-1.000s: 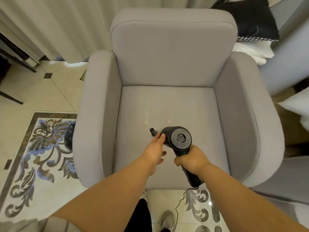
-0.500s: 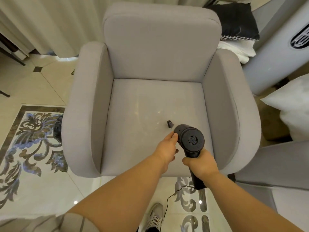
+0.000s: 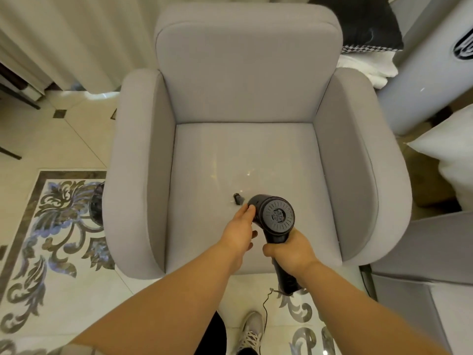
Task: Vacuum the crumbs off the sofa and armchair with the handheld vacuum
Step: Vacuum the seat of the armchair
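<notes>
A home living room: a grey upholstered armchair (image 3: 243,139) stands on glossy cream floor tiles (image 3: 64,149) inlaid with an ornate scrolled floral pattern (image 3: 51,226), pale floor-length curtains (image 3: 76,39) hang behind it, and white pillows (image 3: 450,160) and a dark cushion (image 3: 363,24) lie beside it.

Armchair (image 3: 245,80) seat cushion (image 3: 256,149) open across the frame's middle, walled by left armrest (image 3: 138,162), right armrest (image 3: 358,162), backrest up top. Handheld vacuum (image 3: 275,219) and both hands occupy the lower-centre seat. Crumbs (image 3: 249,172) just above the nozzle (image 3: 237,198), reachable.
</notes>
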`<action>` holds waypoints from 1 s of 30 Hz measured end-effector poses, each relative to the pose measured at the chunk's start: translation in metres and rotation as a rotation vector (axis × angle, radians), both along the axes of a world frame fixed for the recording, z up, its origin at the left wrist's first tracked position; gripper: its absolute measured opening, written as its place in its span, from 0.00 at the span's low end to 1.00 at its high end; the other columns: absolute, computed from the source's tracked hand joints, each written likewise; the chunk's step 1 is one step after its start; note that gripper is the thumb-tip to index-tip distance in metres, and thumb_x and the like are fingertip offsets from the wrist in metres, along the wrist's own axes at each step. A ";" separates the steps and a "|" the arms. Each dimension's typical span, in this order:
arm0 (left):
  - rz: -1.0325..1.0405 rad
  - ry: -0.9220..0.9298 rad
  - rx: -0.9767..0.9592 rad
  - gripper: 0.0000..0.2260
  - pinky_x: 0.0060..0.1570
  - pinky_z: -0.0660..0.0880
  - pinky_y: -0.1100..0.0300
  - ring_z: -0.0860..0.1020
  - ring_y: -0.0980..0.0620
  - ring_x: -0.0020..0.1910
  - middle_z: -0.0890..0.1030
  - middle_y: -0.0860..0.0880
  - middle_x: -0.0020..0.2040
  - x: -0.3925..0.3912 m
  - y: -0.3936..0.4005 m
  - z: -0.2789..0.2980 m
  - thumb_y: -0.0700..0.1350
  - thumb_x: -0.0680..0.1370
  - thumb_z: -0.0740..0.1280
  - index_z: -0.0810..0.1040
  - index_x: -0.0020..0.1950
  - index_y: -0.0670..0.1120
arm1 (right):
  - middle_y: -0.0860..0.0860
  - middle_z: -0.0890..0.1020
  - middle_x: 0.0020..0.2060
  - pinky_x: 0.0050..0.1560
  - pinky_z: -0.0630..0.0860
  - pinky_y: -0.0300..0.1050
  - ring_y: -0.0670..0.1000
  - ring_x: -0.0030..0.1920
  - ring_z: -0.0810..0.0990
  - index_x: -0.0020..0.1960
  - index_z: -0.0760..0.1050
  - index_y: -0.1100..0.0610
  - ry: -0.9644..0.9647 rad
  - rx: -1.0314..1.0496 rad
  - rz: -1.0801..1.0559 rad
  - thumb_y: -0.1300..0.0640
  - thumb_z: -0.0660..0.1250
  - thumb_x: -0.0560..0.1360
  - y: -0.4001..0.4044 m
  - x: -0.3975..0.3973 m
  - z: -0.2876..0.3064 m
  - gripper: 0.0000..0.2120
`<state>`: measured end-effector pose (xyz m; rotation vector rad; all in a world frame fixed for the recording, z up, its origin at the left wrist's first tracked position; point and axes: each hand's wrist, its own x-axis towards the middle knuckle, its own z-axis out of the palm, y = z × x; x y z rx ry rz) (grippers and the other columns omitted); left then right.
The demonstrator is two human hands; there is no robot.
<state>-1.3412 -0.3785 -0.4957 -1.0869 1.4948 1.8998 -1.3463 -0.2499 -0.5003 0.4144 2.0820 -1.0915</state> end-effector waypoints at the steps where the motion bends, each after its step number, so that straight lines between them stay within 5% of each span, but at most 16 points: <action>1: -0.016 0.003 0.005 0.22 0.60 0.69 0.52 0.74 0.49 0.59 0.71 0.51 0.69 -0.004 -0.001 0.002 0.57 0.82 0.55 0.62 0.75 0.56 | 0.54 0.81 0.39 0.43 0.78 0.48 0.56 0.41 0.79 0.48 0.74 0.52 0.021 0.015 -0.006 0.64 0.73 0.66 0.001 -0.002 0.003 0.14; 14: -0.080 -0.044 0.011 0.20 0.62 0.69 0.50 0.75 0.49 0.59 0.73 0.50 0.68 -0.039 0.003 -0.013 0.57 0.82 0.54 0.64 0.74 0.55 | 0.51 0.80 0.40 0.40 0.74 0.43 0.50 0.40 0.78 0.50 0.74 0.53 0.027 0.058 -0.029 0.64 0.73 0.67 0.003 -0.024 -0.008 0.15; 20: -0.040 -0.043 -0.036 0.20 0.58 0.69 0.52 0.76 0.49 0.57 0.75 0.49 0.64 -0.041 0.003 0.002 0.56 0.81 0.57 0.67 0.73 0.54 | 0.50 0.81 0.41 0.46 0.78 0.47 0.53 0.43 0.79 0.46 0.73 0.48 0.024 0.011 0.003 0.63 0.73 0.67 0.007 -0.028 0.009 0.15; 24: -0.117 0.007 0.015 0.21 0.59 0.69 0.53 0.76 0.50 0.57 0.75 0.50 0.65 -0.066 0.030 0.009 0.57 0.81 0.57 0.66 0.73 0.54 | 0.49 0.80 0.38 0.38 0.74 0.42 0.50 0.39 0.77 0.46 0.73 0.50 0.107 0.064 -0.058 0.63 0.73 0.68 0.035 -0.042 0.018 0.13; 30: -0.187 0.037 0.046 0.21 0.57 0.69 0.53 0.77 0.49 0.57 0.73 0.51 0.67 -0.107 0.066 -0.013 0.56 0.82 0.55 0.64 0.74 0.55 | 0.51 0.80 0.40 0.44 0.76 0.47 0.52 0.41 0.78 0.51 0.75 0.53 0.123 0.143 -0.117 0.63 0.73 0.68 0.065 -0.077 -0.004 0.15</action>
